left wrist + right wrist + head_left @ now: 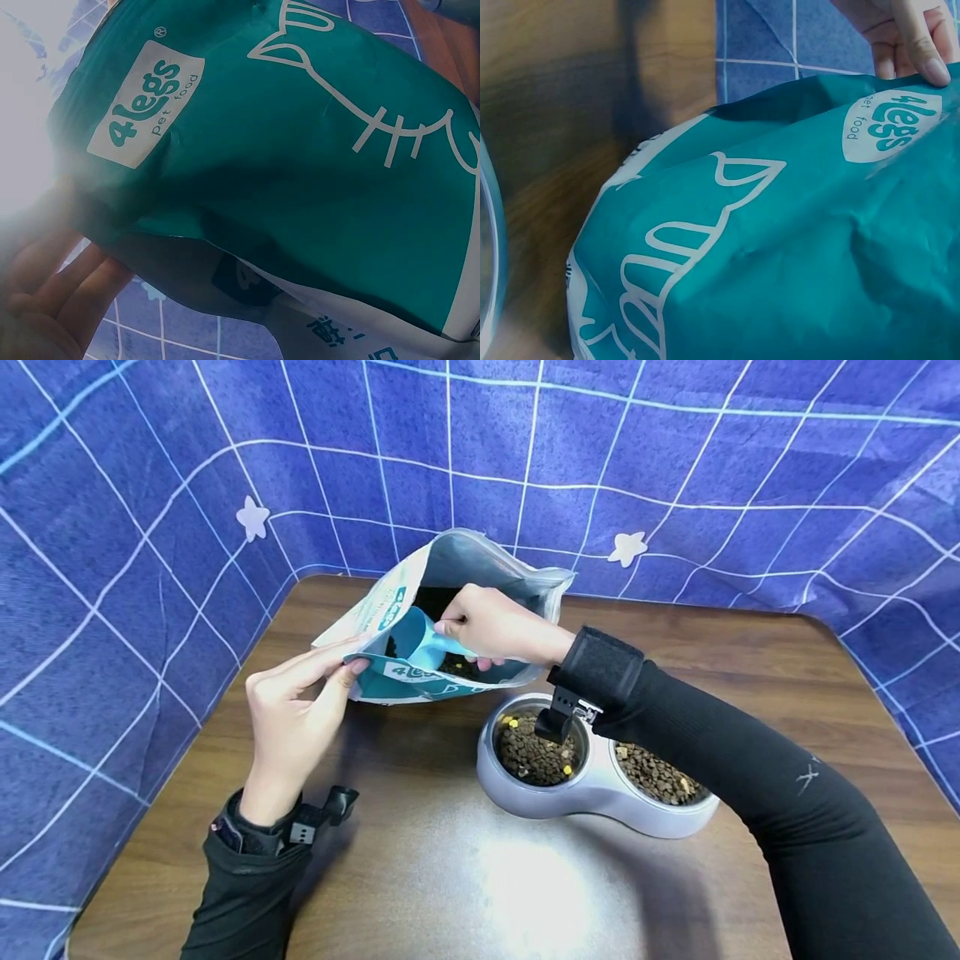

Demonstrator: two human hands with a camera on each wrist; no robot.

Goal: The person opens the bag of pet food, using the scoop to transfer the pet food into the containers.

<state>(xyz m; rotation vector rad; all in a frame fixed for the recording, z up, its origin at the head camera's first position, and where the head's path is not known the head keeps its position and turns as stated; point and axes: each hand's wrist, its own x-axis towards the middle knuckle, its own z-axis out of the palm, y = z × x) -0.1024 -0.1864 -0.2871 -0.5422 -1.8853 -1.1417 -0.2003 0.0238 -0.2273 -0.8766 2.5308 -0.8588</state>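
Observation:
A teal and white pet food bag (397, 692) stands with its mouth wide at the table's back; its teal front fills much of the left wrist view (300, 187) and right wrist view (780, 247). My left hand (296, 702) pinches the bag's left rim between thumb and fingers. Inside the mouth, my right hand (498, 625) grips the handle of a light-blue scoop (422, 643). Dark kibble (459, 667) shows in the bag below the scoop. How much the scoop contains is hard to see.
A grey double bowl (525, 802) stands in front of the bag, with brown kibble (536, 752) in both sides; my right forearm partly covers the right one. Blue gridded cloth (487, 452) hangs behind the wooden table (405, 843), with two star ornaments on it.

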